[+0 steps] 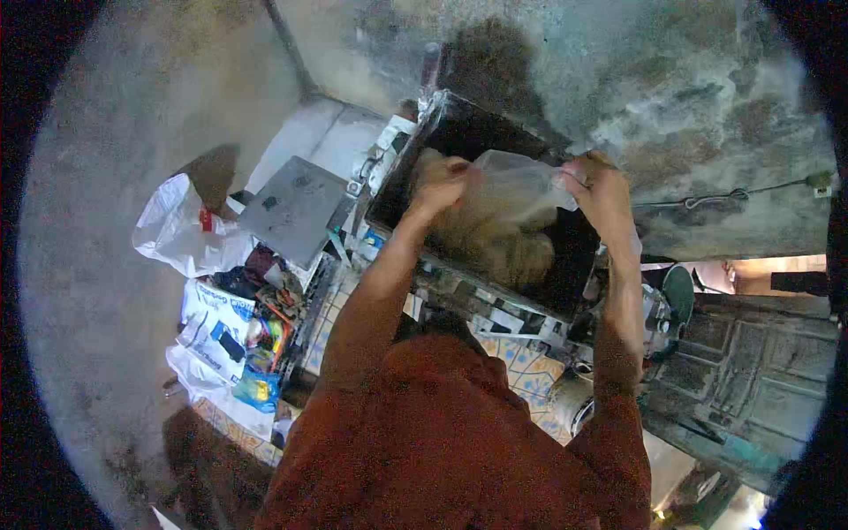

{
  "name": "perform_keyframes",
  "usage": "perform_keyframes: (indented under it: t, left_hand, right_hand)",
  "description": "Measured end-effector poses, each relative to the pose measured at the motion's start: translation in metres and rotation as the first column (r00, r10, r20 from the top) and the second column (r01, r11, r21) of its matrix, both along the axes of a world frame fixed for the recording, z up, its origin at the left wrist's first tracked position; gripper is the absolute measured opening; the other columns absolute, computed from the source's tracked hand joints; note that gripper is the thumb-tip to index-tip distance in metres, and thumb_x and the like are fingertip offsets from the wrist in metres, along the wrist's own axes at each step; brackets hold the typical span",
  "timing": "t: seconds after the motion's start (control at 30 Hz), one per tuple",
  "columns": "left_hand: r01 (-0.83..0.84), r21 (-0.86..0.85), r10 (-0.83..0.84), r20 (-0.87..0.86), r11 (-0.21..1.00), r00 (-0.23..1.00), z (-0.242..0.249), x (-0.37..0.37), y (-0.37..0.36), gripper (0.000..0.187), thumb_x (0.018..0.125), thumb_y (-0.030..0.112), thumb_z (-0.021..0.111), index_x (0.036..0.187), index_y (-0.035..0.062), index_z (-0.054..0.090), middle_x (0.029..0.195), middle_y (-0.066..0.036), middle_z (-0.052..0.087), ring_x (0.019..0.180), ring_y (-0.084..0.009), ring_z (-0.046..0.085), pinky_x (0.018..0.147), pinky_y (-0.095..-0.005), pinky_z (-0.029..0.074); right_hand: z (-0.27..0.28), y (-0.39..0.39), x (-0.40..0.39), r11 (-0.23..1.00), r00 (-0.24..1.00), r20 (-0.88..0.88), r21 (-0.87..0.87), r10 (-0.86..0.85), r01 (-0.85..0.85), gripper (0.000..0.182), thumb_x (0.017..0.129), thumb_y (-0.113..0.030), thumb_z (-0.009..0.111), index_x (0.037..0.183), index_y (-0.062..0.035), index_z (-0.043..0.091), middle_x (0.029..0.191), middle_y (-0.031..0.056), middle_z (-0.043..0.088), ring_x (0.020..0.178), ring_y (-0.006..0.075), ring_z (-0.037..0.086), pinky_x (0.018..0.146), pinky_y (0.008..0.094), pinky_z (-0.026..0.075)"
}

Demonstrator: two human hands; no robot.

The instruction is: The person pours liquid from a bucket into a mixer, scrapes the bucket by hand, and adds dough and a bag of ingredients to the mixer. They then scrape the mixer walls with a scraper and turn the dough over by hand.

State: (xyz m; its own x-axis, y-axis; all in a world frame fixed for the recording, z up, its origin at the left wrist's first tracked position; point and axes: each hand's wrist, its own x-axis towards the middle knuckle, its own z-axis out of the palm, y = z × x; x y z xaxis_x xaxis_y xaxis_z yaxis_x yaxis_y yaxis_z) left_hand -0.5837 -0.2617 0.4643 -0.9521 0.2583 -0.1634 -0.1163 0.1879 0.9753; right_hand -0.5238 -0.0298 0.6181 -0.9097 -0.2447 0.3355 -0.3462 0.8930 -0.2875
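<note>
Dark bin walls and clutter hem the sides; above is open.

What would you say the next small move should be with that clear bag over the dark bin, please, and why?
Probably lower the clear bag a little into the dark bin. The left hand and the right hand pinch its two upper edges, stretched just above the tan material inside, so there is still a small gap.

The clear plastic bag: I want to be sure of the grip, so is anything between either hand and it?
Nothing visible: left hand and right hand each pinch the clear plastic bag directly, above the dark bin.
</note>
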Motion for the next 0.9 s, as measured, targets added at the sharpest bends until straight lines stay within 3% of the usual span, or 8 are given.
perform_keyframes:
  t: [0.23,0.33,0.4,0.47,0.53,0.7,0.77,0.9]
  left_hand:
    - [0.011,0.036,0.001,-0.319,0.999,0.948,-0.006,-0.031,0.022,0.024,0.080,0.025,0.068,0.091,0.0036,0.068,0.077,-0.010,0.067,0.068,-0.0167,0.062,0.062,-0.0328,0.048]
    - [-0.039,0.295,0.113,-0.238,0.955,0.965,0.005,-0.034,0.026,0.026,0.077,0.026,0.070,0.091,0.0046,0.068,0.079,-0.011,0.068,0.073,-0.0201,0.064,0.068,-0.0347,0.049]
    - [-0.159,-0.073,0.137,-0.249,0.985,0.959,0.029,-0.023,0.018,0.029,0.073,0.029,0.072,0.090,0.0058,0.068,0.083,-0.012,0.068,0.075,-0.0232,0.065,0.072,-0.0364,0.049]
    - [-0.159,-0.018,0.148,-0.272,0.987,0.951,0.017,-0.033,0.022,0.031,0.070,0.030,0.074,0.088,0.0061,0.068,0.081,-0.012,0.068,0.075,-0.0240,0.065,0.070,-0.0373,0.049]
    - [-0.143,0.013,0.141,-0.266,0.990,0.954,0.001,-0.031,0.020,0.032,0.068,0.031,0.076,0.087,0.0064,0.068,0.080,-0.012,0.068,0.074,-0.0248,0.065,0.069,-0.0382,0.049]
    - [-0.043,-0.073,0.018,-0.313,0.996,0.950,0.008,-0.037,0.025,0.049,0.059,0.045,0.084,0.075,0.0035,0.062,0.067,-0.009,0.063,0.063,-0.0203,0.060,0.063,-0.0352,0.049]
    - [0.005,-0.038,-0.011,-0.167,0.999,0.986,0.033,-0.029,0.021,0.052,0.060,0.048,0.083,0.072,0.0026,0.061,0.064,-0.009,0.060,0.060,-0.0192,0.058,0.062,-0.0345,0.048]
    - [0.039,0.128,-0.049,0.072,0.991,0.996,0.055,-0.026,0.024,0.050,0.066,0.050,0.078,0.073,0.0026,0.062,0.062,-0.008,0.061,0.058,-0.0174,0.059,0.060,-0.0337,0.048]
  right_hand:
    - [0.009,0.013,0.011,0.997,0.999,0.052,-0.081,0.014,-0.010,0.022,0.082,-0.005,0.063,0.104,0.0009,0.064,0.087,0.0122,0.060,0.064,0.0161,0.057,0.062,0.0313,0.047]
    - [-0.030,0.044,0.006,0.961,0.998,0.059,-0.275,0.007,0.009,0.024,0.083,0.000,0.060,0.107,0.0000,0.064,0.091,0.0089,0.061,0.075,0.0115,0.055,0.069,0.0273,0.046]
    - [-0.061,0.055,0.008,0.993,0.990,0.100,-0.056,-0.100,0.106,0.019,0.085,0.001,0.058,0.102,-0.0003,0.066,0.088,0.0061,0.062,0.075,0.0115,0.055,0.068,0.0253,0.045]
    - [-0.068,0.058,0.010,0.992,0.989,0.096,-0.038,-0.113,0.117,0.016,0.085,0.001,0.059,0.099,-0.0002,0.066,0.087,0.0053,0.062,0.073,0.0113,0.054,0.067,0.0251,0.045]
    - [-0.076,0.055,0.022,0.924,0.984,0.095,-0.340,-0.152,0.176,0.023,0.080,-0.002,0.064,0.102,-0.0081,0.068,0.099,0.0149,0.067,0.089,0.0312,0.065,0.079,0.0352,0.050]
    - [-0.113,0.069,0.018,0.921,0.959,0.195,-0.293,-0.206,0.257,0.023,0.082,-0.002,0.064,0.104,-0.0075,0.069,0.098,0.0155,0.069,0.089,0.0292,0.066,0.079,0.0335,0.050]
    - [-0.114,0.065,0.018,0.926,0.980,-0.016,-0.331,-0.198,0.181,0.019,0.087,-0.002,0.061,0.105,-0.0033,0.068,0.063,-0.0036,0.050,0.060,0.0041,0.045,0.055,0.0219,0.038]
    - [-0.114,0.063,0.019,0.921,0.978,0.061,-0.329,-0.198,0.207,0.017,0.086,0.000,0.059,0.101,-0.0025,0.066,0.074,-0.0042,0.056,0.064,0.0057,0.046,0.058,0.0239,0.040]
